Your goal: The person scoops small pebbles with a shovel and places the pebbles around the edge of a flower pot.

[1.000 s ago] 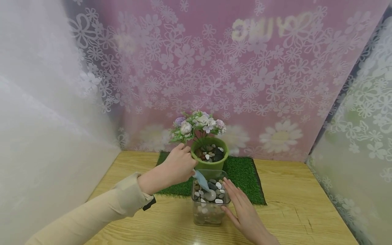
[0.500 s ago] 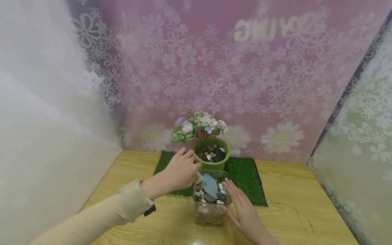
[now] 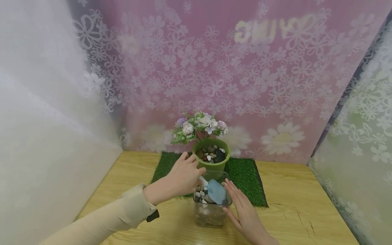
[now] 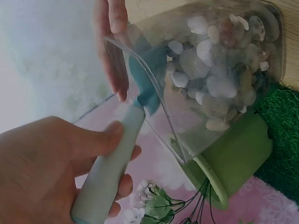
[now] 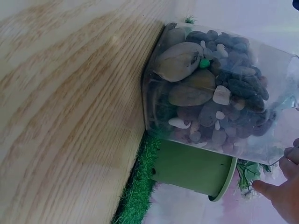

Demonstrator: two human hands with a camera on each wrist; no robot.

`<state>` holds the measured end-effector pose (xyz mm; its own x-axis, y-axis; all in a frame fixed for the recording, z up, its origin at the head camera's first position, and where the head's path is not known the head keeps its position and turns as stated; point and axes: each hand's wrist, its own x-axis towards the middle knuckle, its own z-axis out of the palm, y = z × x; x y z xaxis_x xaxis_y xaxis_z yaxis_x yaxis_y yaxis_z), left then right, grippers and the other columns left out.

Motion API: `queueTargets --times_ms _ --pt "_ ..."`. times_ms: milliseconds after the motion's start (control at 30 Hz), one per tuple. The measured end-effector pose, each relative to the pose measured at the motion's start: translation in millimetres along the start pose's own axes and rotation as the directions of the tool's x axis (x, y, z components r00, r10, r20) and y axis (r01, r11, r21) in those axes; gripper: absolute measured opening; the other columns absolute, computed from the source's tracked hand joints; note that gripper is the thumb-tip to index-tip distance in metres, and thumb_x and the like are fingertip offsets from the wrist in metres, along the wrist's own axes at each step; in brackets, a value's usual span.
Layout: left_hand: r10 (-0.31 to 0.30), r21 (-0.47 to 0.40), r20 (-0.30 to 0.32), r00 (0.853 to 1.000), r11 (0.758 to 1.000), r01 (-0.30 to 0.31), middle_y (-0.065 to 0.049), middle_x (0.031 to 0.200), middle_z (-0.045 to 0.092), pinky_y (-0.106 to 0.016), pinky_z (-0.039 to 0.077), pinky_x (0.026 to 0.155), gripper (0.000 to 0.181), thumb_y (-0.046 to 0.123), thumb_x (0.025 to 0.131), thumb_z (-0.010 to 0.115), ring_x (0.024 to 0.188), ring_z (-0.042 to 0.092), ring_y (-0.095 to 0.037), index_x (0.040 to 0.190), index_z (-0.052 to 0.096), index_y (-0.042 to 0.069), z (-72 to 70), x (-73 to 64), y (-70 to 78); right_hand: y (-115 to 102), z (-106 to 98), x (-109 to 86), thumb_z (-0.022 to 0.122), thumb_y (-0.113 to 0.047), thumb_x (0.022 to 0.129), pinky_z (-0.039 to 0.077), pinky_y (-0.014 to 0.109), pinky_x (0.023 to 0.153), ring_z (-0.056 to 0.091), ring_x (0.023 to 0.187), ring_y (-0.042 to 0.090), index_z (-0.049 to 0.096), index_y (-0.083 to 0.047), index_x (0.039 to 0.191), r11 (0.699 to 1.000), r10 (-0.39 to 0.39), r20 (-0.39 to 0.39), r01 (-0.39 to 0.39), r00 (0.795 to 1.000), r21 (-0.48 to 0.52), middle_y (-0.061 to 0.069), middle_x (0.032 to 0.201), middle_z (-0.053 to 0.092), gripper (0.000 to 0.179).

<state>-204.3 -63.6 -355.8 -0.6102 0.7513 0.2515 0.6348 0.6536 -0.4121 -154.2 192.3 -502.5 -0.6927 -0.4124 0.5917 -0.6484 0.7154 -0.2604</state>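
Note:
My left hand [image 3: 183,175] grips the pale handle [image 4: 110,163] of a small trowel, its thumb lying along the handle. The trowel's blue blade [image 3: 216,192] is tilted inside the mouth of a clear square container [image 3: 209,217], near its right wall. Grey, white and brown pebbles [image 5: 196,88] fill the container's lower part. On the container's right side, my right hand [image 3: 245,212] rests with its fingers extended. The blade covers some of the pebbles in the head view. Whether it carries any stones, I cannot tell.
Behind the container stands a green flowerpot [image 3: 214,166] with pebbles and artificial-looking flowers [image 3: 202,126]. The pot is on a green turf mat [image 3: 245,180]. A wood-grain table [image 3: 291,194] lies beneath, with a pink floral curtain [image 3: 214,75] behind and pale sheets at both sides.
My left hand has shifted slightly right and towards me. The trowel blade has swung from the pebbles at the container's middle to its right side, its broad face turning into view. My right hand stays.

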Motion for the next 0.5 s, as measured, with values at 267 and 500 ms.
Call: queueTargets --times_ms 267,500 --pt "0.022 -0.152 0.112 0.993 0.988 -0.005 0.007 0.100 0.071 -0.035 0.026 0.077 0.022 0.048 0.094 0.069 0.089 0.046 -0.016 0.110 0.073 0.033 4.2 3.4 -10.4 -2 -2 1.1 0.071 -0.026 0.096 0.011 0.020 0.121 0.032 0.150 0.024 0.027 -0.010 0.161 1.000 -0.014 -0.007 0.014 1.000 0.006 0.008 0.164 0.031 0.080" --pt "-0.018 -0.405 0.118 0.993 0.912 0.064 0.010 0.084 0.065 -0.035 0.025 0.075 0.019 0.046 0.093 0.070 0.076 0.038 -0.014 0.101 0.074 0.029 15.0 -9.5 -19.3 -1 -1 1.9 0.070 -0.028 0.097 0.006 0.016 0.119 0.035 0.148 0.027 0.029 -0.007 0.160 0.999 -0.033 -0.023 0.033 0.999 0.008 0.010 0.163 0.032 0.078"
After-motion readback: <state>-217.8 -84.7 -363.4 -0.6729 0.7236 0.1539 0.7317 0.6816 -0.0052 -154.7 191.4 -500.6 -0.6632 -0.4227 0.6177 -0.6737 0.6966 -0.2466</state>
